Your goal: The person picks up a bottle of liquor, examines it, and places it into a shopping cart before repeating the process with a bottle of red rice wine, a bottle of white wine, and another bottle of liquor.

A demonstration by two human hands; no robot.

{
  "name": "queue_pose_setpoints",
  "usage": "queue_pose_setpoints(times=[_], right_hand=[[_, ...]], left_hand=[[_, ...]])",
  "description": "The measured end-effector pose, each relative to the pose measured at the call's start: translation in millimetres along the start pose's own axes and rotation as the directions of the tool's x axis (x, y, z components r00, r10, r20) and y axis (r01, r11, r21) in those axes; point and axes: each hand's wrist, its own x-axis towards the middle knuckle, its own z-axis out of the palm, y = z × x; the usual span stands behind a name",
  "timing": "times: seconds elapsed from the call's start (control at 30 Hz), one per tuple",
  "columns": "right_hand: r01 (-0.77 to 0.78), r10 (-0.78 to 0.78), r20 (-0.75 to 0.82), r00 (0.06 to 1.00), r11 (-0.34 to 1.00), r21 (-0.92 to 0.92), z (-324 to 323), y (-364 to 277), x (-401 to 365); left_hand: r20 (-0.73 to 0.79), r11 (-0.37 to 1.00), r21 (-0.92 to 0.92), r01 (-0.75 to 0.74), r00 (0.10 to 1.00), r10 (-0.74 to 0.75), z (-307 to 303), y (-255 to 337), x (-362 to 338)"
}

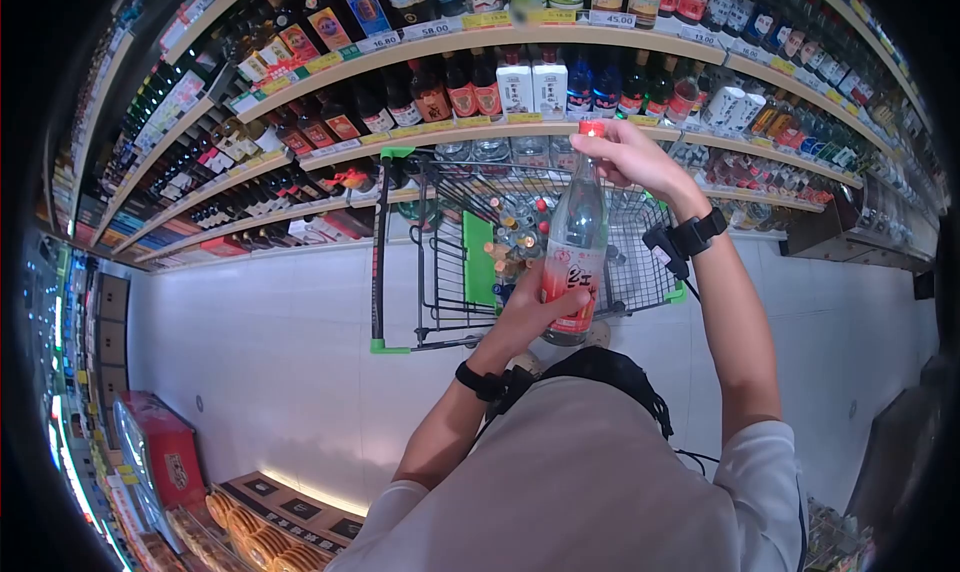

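A clear glass bottle (pixel 580 222) with a red cap and a red-and-white label is held in front of me, tilted slightly. My left hand (pixel 535 307) wraps round its lower part, thumb across the label. Up at the neck, my right hand (pixel 625 157) grips the bottle just under the red cap. Behind and below the bottle stands a shopping cart (pixel 450 252) of dark wire with green corners. Several capped bottles (pixel 512 237) stand inside it, partly hidden by the held bottle and my left hand.
Curved shelves (pixel 450 42) full of bottles with price tags run across the front and left. White tiled floor (pixel 270 322) surrounds the cart. A red box-like stand (pixel 165 452) and a display of round packaged goods (pixel 255 537) are at the lower left. A dark cabinet (pixel 850 227) sits at right.
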Motion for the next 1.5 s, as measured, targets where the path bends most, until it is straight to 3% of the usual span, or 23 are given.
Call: queue_pose_setpoints(times=[0.2,0.27,0.37,0.43,0.57,0.6,0.67,0.7,0.73,0.83,0.97,1.2,1.5], right_hand=[[-0.141,0.139,-0.030,0.990,0.986,-0.084,-4,27,-17],[-0.112,0.108,-0.064,0.992,0.991,-0.071,-8,43,-22],[-0.062,0.057,-0.098,0.994,0.997,-0.046,-21,69,-22],[0.006,-0.009,-0.121,0.993,1.000,-0.025,-30,88,-20],[0.149,-0.171,-0.093,0.981,0.966,-0.211,-37,111,-23],[0.053,-0.081,-0.097,0.992,0.963,-0.263,-39,108,-25],[0.009,-0.039,-0.077,0.996,0.934,-0.356,-46,134,-22],[-0.009,-0.019,-0.066,0.998,0.913,-0.407,-50,149,-19],[0.052,-0.099,-0.085,0.991,0.897,-0.438,-51,167,-18],[-0.053,0.034,-0.045,0.998,0.855,-0.517,-61,210,-16],[-0.099,0.101,-0.032,0.994,0.780,-0.618,-51,278,-17],[-0.151,0.214,0.003,0.977,0.699,-0.699,0,393,-15],[-0.151,0.226,0.017,0.974,0.703,-0.695,59,457,-15]], left_hand=[[0.057,0.993,0.022,0.119,0.991,-0.120,-1,-20,11],[0.100,0.983,0.023,0.183,0.978,-0.185,1,-26,19],[0.116,0.993,-0.016,0.118,0.987,-0.115,8,-44,37],[0.082,0.988,0.136,0.071,0.993,-0.083,8,-58,56],[-0.048,0.936,0.352,-0.030,0.998,0.050,-9,-90,80],[-0.078,0.951,0.308,0.020,0.997,0.004,-14,-85,84],[-0.140,0.969,0.212,0.130,0.985,-0.101,-27,-68,83],[-0.160,0.969,0.193,0.154,0.979,-0.124,-36,-67,83],[-0.180,0.970,0.171,0.175,0.973,-0.144,-46,-69,84],[-0.259,0.960,0.073,0.270,0.935,-0.244,-55,-70,81],[-0.340,0.924,0.001,0.383,0.869,-0.360,-52,-73,78],[-0.359,0.880,-0.045,0.473,0.814,-0.456,-38,-79,79],[-0.405,0.871,-0.037,0.490,0.789,-0.461,-42,-71,71]])
